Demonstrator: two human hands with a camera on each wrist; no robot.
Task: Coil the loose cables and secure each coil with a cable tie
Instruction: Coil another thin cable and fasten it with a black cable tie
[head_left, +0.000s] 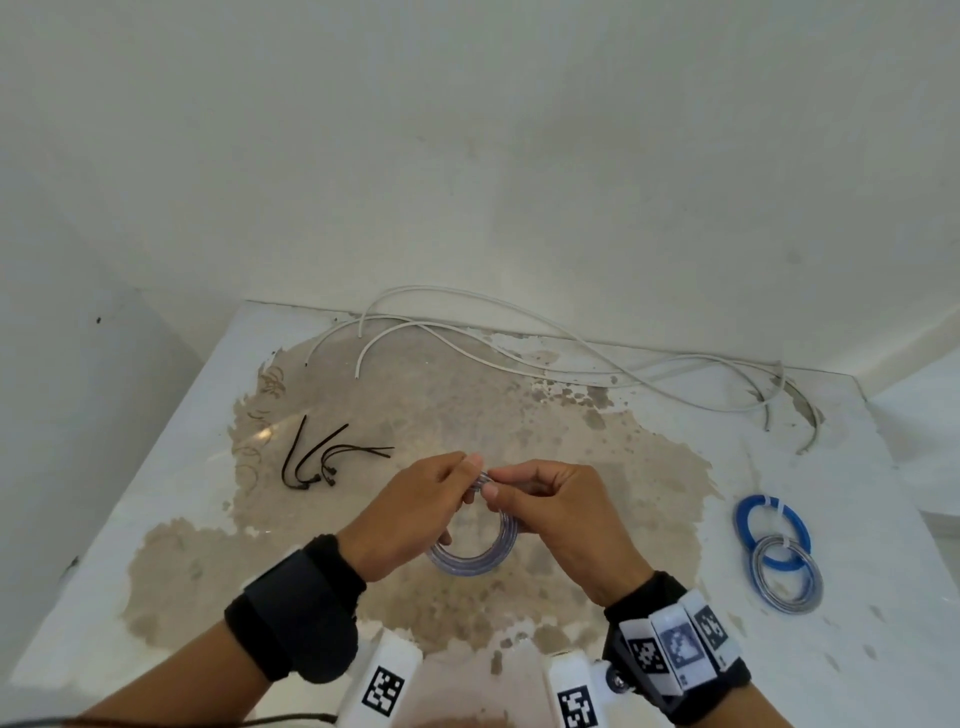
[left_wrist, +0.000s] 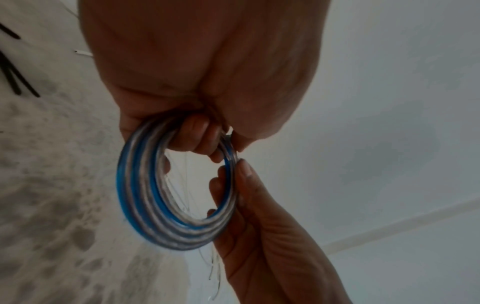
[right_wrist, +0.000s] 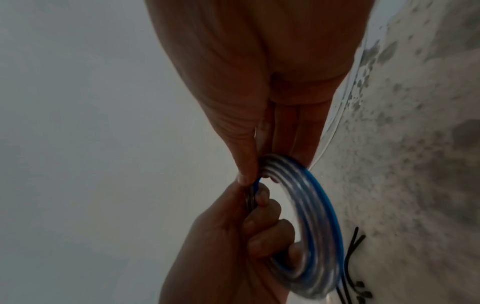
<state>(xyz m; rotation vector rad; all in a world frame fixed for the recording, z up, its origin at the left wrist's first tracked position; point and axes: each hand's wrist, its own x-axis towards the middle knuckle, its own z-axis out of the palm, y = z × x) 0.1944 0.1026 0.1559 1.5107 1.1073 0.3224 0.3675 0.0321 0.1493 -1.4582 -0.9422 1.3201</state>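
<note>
Holding the clear-and-blue cable coil (head_left: 470, 553) above the table (head_left: 649, 613), we've got our left hand (head_left: 415, 514) and right hand (head_left: 563, 525) both pinching its top edge; black cable ties (head_left: 322, 460) lie left.

A worn white table (head_left: 857, 649) with a large patch of bare brown (head_left: 457, 415) is seen beneath the hands; a white wall (head_left: 467, 156) is seen beyond them.
</note>
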